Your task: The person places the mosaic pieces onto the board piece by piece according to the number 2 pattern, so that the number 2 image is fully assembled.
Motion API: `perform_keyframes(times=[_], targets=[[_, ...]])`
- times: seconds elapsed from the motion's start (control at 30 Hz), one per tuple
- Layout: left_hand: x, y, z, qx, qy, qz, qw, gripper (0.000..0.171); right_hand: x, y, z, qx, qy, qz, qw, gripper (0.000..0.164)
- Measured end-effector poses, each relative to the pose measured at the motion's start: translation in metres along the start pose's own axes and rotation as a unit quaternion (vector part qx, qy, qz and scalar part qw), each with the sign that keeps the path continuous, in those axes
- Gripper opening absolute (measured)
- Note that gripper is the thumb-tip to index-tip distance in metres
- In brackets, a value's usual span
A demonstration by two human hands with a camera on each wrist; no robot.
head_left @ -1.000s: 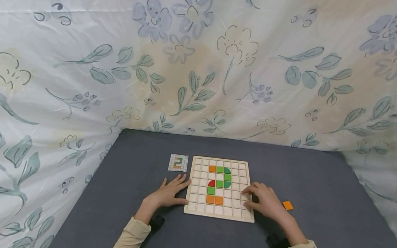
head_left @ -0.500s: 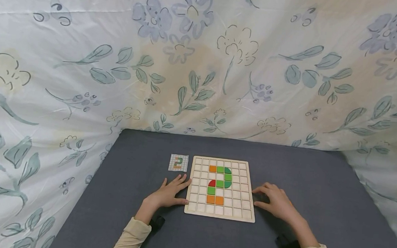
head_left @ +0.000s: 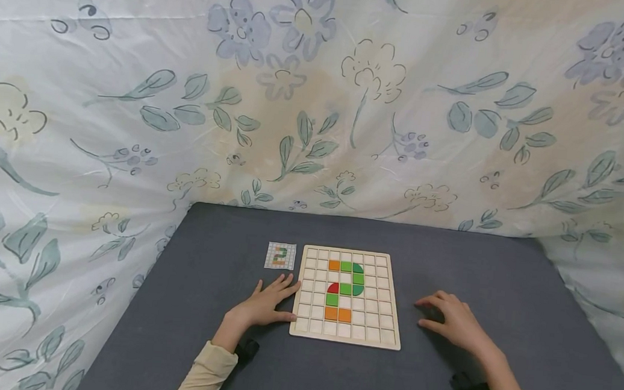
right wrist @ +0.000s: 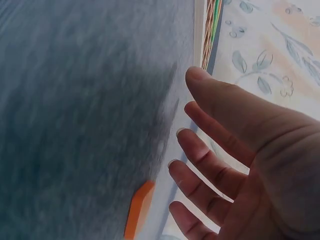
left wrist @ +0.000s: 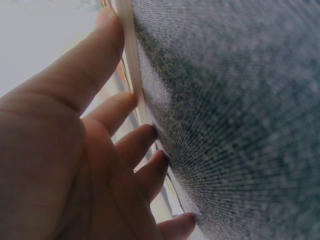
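A wooden grid board point(head_left: 373, 332) lies flat on the dark tabletop, with orange, green and red tiles set in some cells in the shape of a 2. My left hand point(head_left: 261, 303) rests with fingers spread; its thumb and index fingertip touch the board's left edge, also seen in the left wrist view. To the right of the board, apart from it, my right hand point(head_left: 458, 320) hovers low with loosely bent fingers and nothing between them. A loose orange tile point(right wrist: 139, 210) lies on the table near the right fingers; in the head view the hand hides it.
A small pattern card point(head_left: 280, 256) showing a coloured 2 on a grid lies left of the board's top corner. Floral cloth point(head_left: 319, 99) hangs behind the table point(head_left: 342, 378) and along its sides.
My right hand has drawn back from above the board's right side to the table on its right, now covering the loose orange tile from the head view. My left hand has stayed put.
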State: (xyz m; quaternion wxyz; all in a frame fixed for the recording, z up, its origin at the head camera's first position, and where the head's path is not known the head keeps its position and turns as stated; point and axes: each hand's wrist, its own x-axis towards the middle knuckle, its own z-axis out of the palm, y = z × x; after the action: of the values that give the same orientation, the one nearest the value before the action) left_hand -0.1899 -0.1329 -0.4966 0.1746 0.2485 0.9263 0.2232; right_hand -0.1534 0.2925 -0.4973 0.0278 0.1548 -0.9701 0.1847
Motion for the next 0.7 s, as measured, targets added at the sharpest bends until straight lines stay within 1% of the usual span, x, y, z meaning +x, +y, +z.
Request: perform_keyframes(times=[0.17, 0.43, 0.7], targets=[[0.001, -0.001, 0.0, 0.002, -0.002, 0.001, 1.0, 0.077, -0.004, 0.008, -0.004, 0.001, 0.001, 0.013, 1.0, 0.035], [0.001, -0.001, 0.0, 0.002, -0.002, 0.0, 1.0, 0.077, -0.011, 0.019, -0.013, 0.013, 0.0, 0.019, 1.0, 0.036], [0.002, -0.002, 0.001, 0.006, -0.002, -0.003, 1.0, 0.077, -0.017, 0.03, -0.017, 0.003, 0.004, 0.021, 1.0, 0.036]])
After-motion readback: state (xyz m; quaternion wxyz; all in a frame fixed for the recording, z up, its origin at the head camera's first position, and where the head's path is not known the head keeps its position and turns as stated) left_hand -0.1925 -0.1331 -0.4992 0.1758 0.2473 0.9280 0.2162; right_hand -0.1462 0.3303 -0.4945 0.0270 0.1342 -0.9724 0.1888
